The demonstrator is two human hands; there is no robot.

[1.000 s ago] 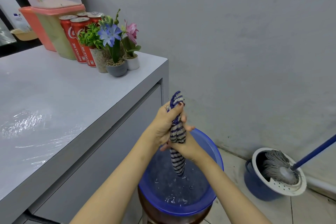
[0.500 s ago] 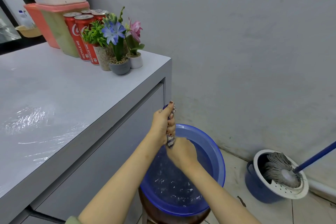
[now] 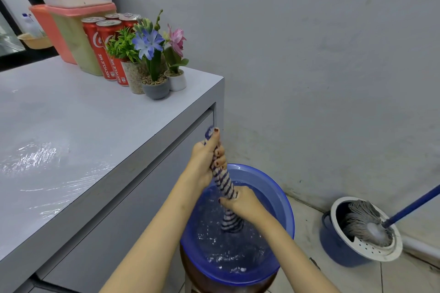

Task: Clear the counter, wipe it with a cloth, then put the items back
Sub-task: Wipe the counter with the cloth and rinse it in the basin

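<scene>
On the desk (image 3: 71, 126), wet streaks (image 3: 31, 157) toward the left edge. Along the back edge, stacked bins (image 3: 71, 28), red cans (image 3: 106, 54) and small flower pots (image 3: 156, 89), bunched toward the far right corner. Cannot tell whether pushed aside or already returned.

Just off the desk's right edge, left hand (image 3: 206, 157) wrapped tight round the top of the striped cloth (image 3: 223, 181), thumb upward. Right hand (image 3: 242, 204) clenched round it lower down, over the blue basin (image 3: 284, 200).

Half a second back, fists nearly touching, little cloth showing. Now drawn apart, a twisted rope of cloth stretched between, tail hanging down to the water. Likely mid-wring, so rinsing after a pass or readying another.

Broad bare run along the desk's front edge for wiping. Farther right on the floor, mop bucket (image 3: 338, 245) with mop (image 3: 362, 223), well apart from the basin.
</scene>
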